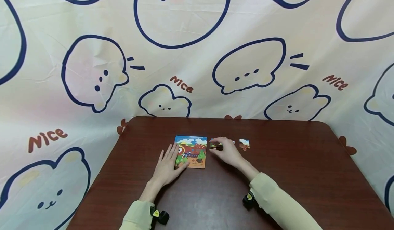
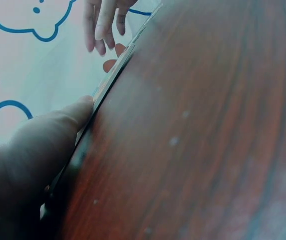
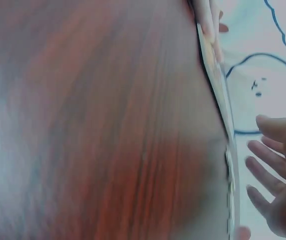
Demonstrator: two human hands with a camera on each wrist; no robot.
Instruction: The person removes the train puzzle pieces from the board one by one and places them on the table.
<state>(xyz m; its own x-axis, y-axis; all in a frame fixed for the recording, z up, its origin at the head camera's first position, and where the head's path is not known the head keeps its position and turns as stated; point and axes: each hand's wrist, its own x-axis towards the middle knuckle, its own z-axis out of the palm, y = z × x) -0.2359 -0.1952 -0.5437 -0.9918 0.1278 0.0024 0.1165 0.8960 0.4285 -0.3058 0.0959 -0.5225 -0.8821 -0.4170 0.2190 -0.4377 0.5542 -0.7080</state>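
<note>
A colourful jigsaw board [image 1: 197,158] with a red train picture lies flat on the table. My left hand [image 1: 166,168] rests on its left side, fingers straight and thumb along the lower edge. To the right of the board, my right hand [image 1: 228,152] hovers over some puzzle pieces [image 1: 216,145], partly hiding them. In the right wrist view, the fingers of that right hand [image 3: 278,170] are spread and bent a little, with nothing between them. A single loose puzzle piece [image 1: 244,143] lies farther right.
The dark brown wooden table [image 1: 292,161] has a glossy top and rounded far corners. Behind it hangs a pale cloth backdrop [image 1: 197,69] printed with cartoon outlines. Black wrist cameras, such as the left one [image 1: 163,217], are strapped near both sleeves.
</note>
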